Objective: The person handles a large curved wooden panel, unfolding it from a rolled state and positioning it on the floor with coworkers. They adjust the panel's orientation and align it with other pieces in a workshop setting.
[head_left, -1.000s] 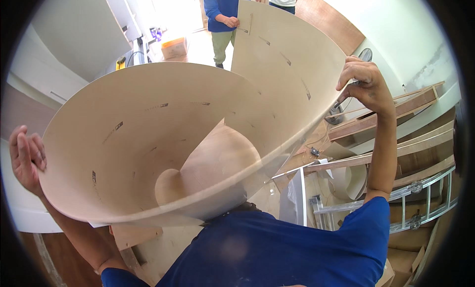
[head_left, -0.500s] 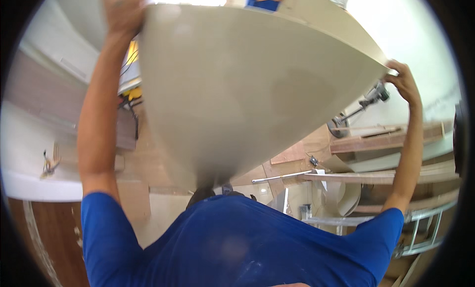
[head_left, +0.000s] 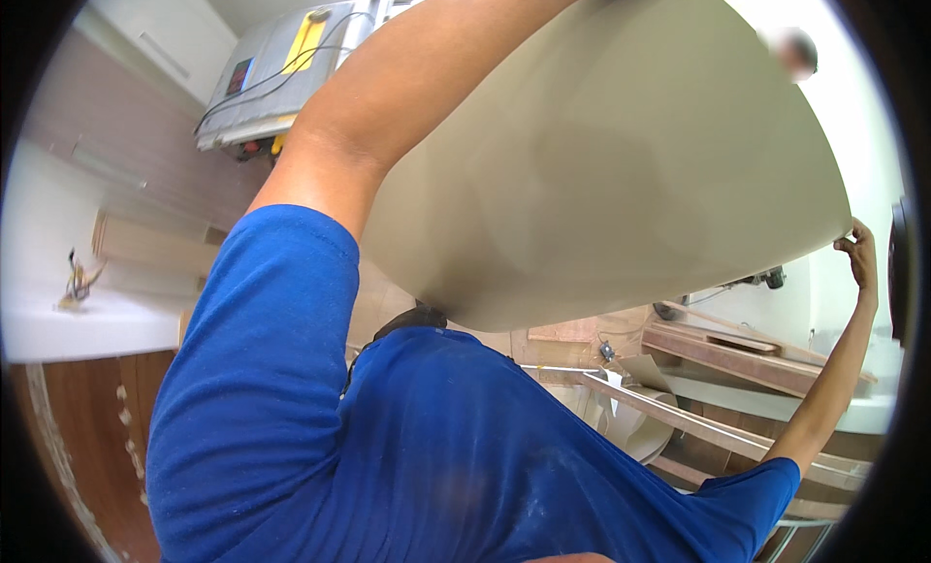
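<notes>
A large beige-grey sheet (head_left: 621,165) stands upright in front of me and fills the middle of the view. Its lower edge comes down close to my feet. At its right corner my right hand (head_left: 859,255) grips the edge, with the fingers curled around it. My left arm crosses in front of the sheet's upper left side and reaches up to the top edge of the view. The left hand itself is cut off there, so its fingers do not show.
A grey table saw (head_left: 276,68) with a yellow part and a black cable stands at the far left. Long wooden boards (head_left: 737,359) lie at right, near a curled beige offcut (head_left: 640,432). Part of another person's head (head_left: 797,54) shows behind the sheet. Exposed wires (head_left: 78,282) stick out at left.
The sheet has swung to the right and turned, uncovering the table saw. My left arm has moved right across it, taking the hand out of view. My right hand has shifted right and lower.
</notes>
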Motion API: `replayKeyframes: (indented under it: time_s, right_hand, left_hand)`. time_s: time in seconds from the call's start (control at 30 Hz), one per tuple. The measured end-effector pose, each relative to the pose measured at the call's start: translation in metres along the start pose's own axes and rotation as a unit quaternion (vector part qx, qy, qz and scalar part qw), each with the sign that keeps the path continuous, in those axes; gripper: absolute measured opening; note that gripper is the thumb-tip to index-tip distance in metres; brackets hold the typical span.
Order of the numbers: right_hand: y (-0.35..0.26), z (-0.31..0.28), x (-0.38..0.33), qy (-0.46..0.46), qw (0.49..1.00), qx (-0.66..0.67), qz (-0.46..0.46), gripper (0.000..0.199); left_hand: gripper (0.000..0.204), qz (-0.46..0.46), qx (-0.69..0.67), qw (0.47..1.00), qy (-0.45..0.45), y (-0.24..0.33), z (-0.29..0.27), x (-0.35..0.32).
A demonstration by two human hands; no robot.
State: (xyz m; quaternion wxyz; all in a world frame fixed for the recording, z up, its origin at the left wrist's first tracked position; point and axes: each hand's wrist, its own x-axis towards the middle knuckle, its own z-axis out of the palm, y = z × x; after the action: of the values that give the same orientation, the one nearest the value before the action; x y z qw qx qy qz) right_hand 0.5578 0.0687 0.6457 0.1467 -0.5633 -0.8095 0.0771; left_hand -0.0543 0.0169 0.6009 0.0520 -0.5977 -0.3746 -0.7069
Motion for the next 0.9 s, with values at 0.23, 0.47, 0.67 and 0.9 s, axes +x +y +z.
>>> replayKeyframes:
  time_s: [0.23,0.47,0.67,0.9]
  right_hand:
    - [-0.007,0.009,0.043,-0.001,0.997,-0.046,0.066,0.016]
    - [0.007,0.028,0.088,0.003,0.997,-0.031,0.063,0.006]
    - [0.076,0.033,0.162,0.007,0.999,-0.039,0.003,0.011]
    - [0.089,0.008,0.271,-0.011,1.0,-0.019,-0.009,0.012]
  left_hand:
    - [0.024,0.051,0.053,0.997,0.011,-0.083,0.046,0.029]
    - [0.029,0.063,0.049,0.997,-0.015,-0.184,0.114,0.056]
    - [0.032,0.076,0.108,0.991,-0.016,-0.257,0.16,0.102]
    - [0.024,0.228,0.26,0.938,-0.016,-0.359,0.216,0.181]
